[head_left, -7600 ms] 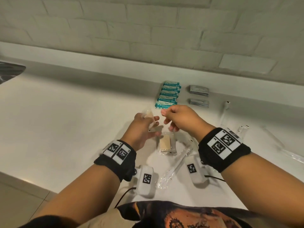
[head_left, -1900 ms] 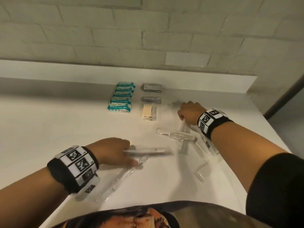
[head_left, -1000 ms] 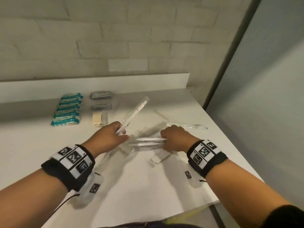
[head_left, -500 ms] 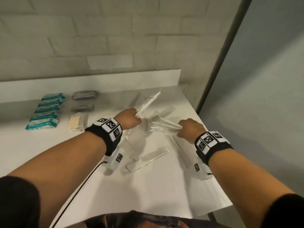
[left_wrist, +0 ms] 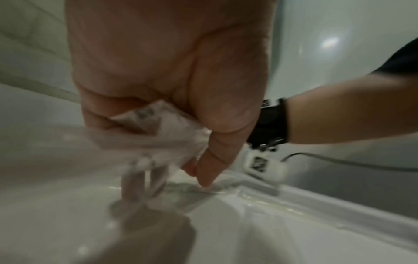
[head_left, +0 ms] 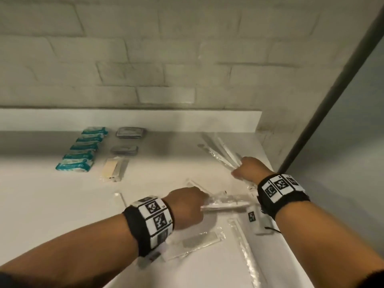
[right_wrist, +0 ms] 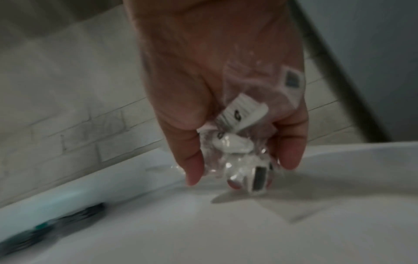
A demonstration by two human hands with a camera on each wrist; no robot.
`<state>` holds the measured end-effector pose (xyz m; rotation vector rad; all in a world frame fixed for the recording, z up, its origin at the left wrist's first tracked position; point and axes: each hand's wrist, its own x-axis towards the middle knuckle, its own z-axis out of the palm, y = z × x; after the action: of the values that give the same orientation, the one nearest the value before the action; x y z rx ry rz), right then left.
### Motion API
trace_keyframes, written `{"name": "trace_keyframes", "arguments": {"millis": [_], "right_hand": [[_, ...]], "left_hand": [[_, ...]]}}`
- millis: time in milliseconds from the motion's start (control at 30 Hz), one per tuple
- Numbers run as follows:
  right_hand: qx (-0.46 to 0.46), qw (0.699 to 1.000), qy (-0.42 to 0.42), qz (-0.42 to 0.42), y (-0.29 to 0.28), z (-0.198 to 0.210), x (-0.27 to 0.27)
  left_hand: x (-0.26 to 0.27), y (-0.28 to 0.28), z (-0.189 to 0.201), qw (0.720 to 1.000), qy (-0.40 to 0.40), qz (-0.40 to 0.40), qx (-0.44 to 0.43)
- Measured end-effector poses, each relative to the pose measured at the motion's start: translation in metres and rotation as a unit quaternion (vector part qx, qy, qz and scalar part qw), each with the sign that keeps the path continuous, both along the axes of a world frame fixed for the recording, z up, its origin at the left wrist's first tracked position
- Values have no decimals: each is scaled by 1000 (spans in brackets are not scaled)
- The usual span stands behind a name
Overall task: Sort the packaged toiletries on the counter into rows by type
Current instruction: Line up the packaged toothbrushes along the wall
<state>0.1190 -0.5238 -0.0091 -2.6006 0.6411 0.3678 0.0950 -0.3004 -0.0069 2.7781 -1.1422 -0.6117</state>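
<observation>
Now my right hand (head_left: 248, 170) grips a bundle of wrapped toothbrushes (head_left: 221, 154), their far ends fanning out beyond my fingers over the counter (head_left: 52, 204). My left hand (head_left: 186, 206) pinches another wrapped toothbrush (head_left: 226, 203), lying toward my right wrist.

The scene is dimly and softly lit, and a broad grey shadow is cast along the back of the white worktop (head_left: 52, 204) below the tiled wall (head_left: 145, 59), whose lines are bent by the wide lens in the head view. Both wrist views are heavily smeared by motion blur, grain is seen in the dark areas, and a small patch of glare is caught on the grey panel (left_wrist: 330, 42).
</observation>
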Motion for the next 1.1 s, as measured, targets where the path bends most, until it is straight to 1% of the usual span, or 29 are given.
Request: {"name": "trace_keyframes", "arguments": {"millis": [100,200,233,300,333,400,433,467,500,533,600,667,700,733,800,867,900,933,1033,1100], "right_hand": [[23,999,1,41,19,7,33],[34,998,2,61,28,12,62],[38,998,-5,43,26,13,70],[50,997,-44,-26,19,16,82],[62,994,-69,-58,15,19,85],[78,986,-110,-93,10,22,87],[82,984,-123,-95,9,23,85],[81,984,-130,-88,12,23,81],[78,985,-133,-72,17,22,77],[70,988,-132,-49,24,22,74],[58,992,-112,19,43,21,66],[84,987,-100,98,67,17,61],[99,979,-101,145,80,14,59],[90,972,-92,194,92,12,57],[31,956,-65,285,114,5,55],[-40,937,-43,345,130,-1,55],[-67,932,-33,354,133,-5,57],[-77,934,-23,347,134,-6,59],[-43,957,-2,285,129,-3,63],[-39,967,5,253,123,-1,64]], "left_hand": [[-2,18,2,999,53,12,2],[15,29,10,994,92,50,0],[26,32,13,993,92,75,-11],[57,38,17,984,86,144,-59],[73,40,18,973,99,184,-101],[107,41,17,939,156,248,-181],[122,41,14,923,186,272,-201],[134,42,11,914,200,291,-201],[143,43,6,915,193,302,-185],[151,45,1,923,171,305,-161],[159,52,-7,942,123,287,-126],[158,59,-12,964,92,234,-88],[156,63,-13,974,76,204,-64],[154,66,-14,982,58,177,-43],[152,69,-16,989,35,142,-20],[150,72,-19,991,25,128,-8],[148,74,-20,991,23,131,-3],[147,75,-21,989,26,143,1],[142,80,-24,984,27,177,-12],[141,80,-23,982,19,185,-33]]}}
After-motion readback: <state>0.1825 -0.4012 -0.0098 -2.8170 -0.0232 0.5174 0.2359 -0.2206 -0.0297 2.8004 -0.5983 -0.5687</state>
